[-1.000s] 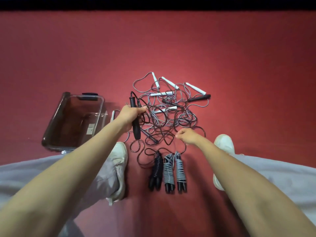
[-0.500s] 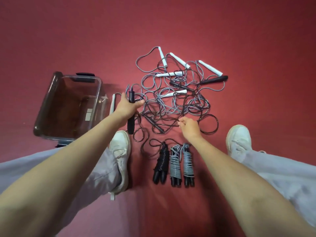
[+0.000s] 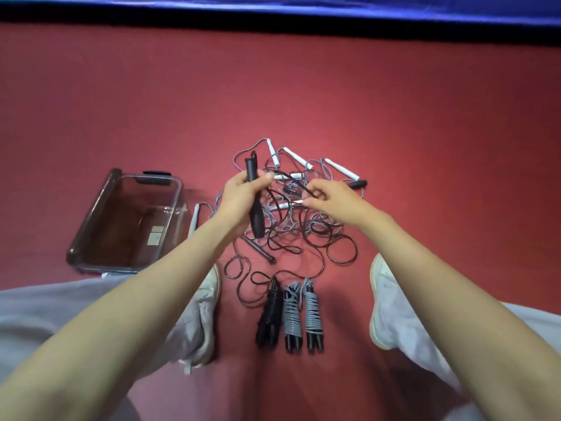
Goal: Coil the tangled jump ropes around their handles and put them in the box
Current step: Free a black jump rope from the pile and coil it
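A black handle (image 3: 251, 168) is gripped in the left hand (image 3: 239, 202), and its cord (image 3: 291, 179) is pinched by the right hand (image 3: 334, 202) above the tangle (image 3: 303, 235) at frame centre. If the cord is pulled hard, loops could be cinched into knots. Three coiled ropes (image 3: 293, 317) are counted at lower centre: one black, two grey. One clear box (image 3: 91, 214) stands at left, and no rope is seen in it.

The box (image 3: 91, 218) is clear, glossy plastic with a dark rim; the floor (image 3: 394, 117) is red, matt and finely napped like carpet. The black handle (image 3: 251, 169) looks like matt, rubbery plastic, the white handles (image 3: 294, 157) smooth and shiny. The black cord (image 3: 299, 184) and the coiled grey cords (image 3: 292, 314) have a slick plastic sheen. The trousers (image 3: 36, 308) are soft grey cloth, the shoes (image 3: 383, 299) white and matt
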Action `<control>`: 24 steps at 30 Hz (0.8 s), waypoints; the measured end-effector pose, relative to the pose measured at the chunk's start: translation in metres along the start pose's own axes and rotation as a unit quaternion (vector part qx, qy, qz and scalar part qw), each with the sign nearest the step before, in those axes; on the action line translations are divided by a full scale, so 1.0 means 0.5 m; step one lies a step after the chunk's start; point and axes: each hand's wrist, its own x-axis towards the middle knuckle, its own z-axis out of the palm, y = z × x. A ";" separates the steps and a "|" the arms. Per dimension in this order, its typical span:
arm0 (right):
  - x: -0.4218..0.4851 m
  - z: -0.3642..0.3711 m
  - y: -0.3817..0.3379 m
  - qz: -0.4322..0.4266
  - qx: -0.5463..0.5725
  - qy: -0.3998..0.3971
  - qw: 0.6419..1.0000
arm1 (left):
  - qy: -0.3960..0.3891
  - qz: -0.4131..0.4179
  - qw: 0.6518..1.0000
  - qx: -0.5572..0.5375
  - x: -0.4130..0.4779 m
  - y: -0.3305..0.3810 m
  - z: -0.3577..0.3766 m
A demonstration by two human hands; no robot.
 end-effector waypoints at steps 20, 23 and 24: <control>-0.012 -0.045 -0.001 -0.016 -0.034 -0.009 0.999 | -0.094 0.040 0.994 0.026 -0.031 0.043 0.044; -0.021 -0.026 0.061 0.057 -0.051 -0.006 0.997 | -0.034 0.034 0.997 0.065 -0.013 0.028 0.019; -0.026 -0.025 0.076 0.071 -0.037 0.018 0.997 | -0.013 0.042 0.983 0.179 -0.006 0.015 0.005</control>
